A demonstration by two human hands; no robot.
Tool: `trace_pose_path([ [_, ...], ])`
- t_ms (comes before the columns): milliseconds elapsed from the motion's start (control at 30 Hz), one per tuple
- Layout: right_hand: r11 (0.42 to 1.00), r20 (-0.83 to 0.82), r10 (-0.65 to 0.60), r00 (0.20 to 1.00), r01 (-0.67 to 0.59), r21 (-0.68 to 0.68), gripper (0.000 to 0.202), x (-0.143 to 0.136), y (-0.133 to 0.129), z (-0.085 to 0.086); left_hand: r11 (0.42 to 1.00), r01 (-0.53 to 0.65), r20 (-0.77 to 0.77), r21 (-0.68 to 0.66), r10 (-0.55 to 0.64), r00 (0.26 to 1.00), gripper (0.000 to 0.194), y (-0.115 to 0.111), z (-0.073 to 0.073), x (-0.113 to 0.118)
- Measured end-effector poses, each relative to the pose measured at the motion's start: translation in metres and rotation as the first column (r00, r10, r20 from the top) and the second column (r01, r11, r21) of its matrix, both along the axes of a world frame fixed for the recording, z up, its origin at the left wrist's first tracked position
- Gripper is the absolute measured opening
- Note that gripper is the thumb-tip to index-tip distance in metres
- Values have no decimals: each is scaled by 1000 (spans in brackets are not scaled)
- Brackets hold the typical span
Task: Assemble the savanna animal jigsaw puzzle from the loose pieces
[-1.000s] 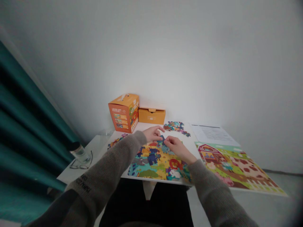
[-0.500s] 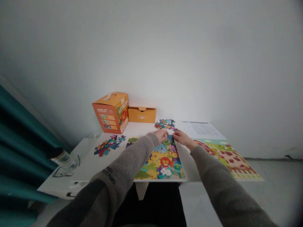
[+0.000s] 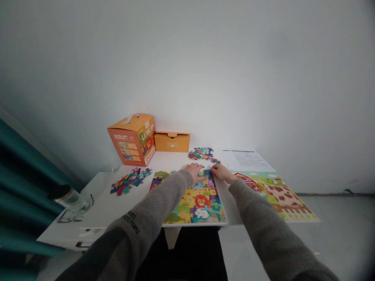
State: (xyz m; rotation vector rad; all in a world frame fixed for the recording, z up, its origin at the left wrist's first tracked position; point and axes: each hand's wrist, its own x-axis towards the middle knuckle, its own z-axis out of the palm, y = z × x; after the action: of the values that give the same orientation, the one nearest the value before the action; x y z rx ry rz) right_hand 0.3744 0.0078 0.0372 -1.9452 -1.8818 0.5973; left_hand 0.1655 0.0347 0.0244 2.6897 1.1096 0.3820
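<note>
A colourful animal puzzle [image 3: 202,201] with a lion and a white rabbit lies flat at the front of the white table. My left hand [image 3: 194,171] rests over its upper part, palm down with fingers spread. At the puzzle's upper right corner is my right hand [image 3: 219,172], its fingers pressed together; what they hold, if anything, is too small to make out. My left forearm covers part of the puzzle. Loose pieces [image 3: 202,153] are heaped behind my hands, and another pile [image 3: 130,181] sits to the left.
An orange puzzle box [image 3: 133,138] and a low orange carton [image 3: 172,142] stand at the back. On the right are a printed sheet [image 3: 247,160] and a farm picture [image 3: 287,197]. Glasses [image 3: 70,216] and a glass jar [image 3: 73,201] are at the left.
My left hand has opened, its fingers spreading over the puzzle's top, apart from my right hand. The right hand remains at the corner. The whole view has shifted slightly.
</note>
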Motion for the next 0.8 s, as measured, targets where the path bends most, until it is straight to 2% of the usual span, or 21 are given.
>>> trace_pose_path([
  [167,999,41,19,999,-20,25,23,2,3,-2,998,21,20,59,-22,1000,66,-9,-6,11],
  [300,999,78,16,997,-19,38,19,3,3,-3,993,100,15,70,-102,995,59,-11,-10,19],
  [433,998,107,18,994,-23,50,18,1,-4,-2,993,100,-4,62,-100,995,52,-12,-12,22],
  [533,993,119,101,988,-108,54,20,0,-22,3,991,110,-13,81,-110,994,49,-11,-13,22],
  [633,974,141,200,970,-212,79,19,-2,-47,6,989,110,-31,96,-108,994,34,-9,-13,22],
  [733,924,243,292,925,-338,178,27,-3,-72,2,988,116,-56,99,-111,992,29,-5,-11,23],
  [800,897,313,302,900,-380,228,33,-3,-84,-4,988,115,-72,100,-108,992,29,-2,-9,24],
])
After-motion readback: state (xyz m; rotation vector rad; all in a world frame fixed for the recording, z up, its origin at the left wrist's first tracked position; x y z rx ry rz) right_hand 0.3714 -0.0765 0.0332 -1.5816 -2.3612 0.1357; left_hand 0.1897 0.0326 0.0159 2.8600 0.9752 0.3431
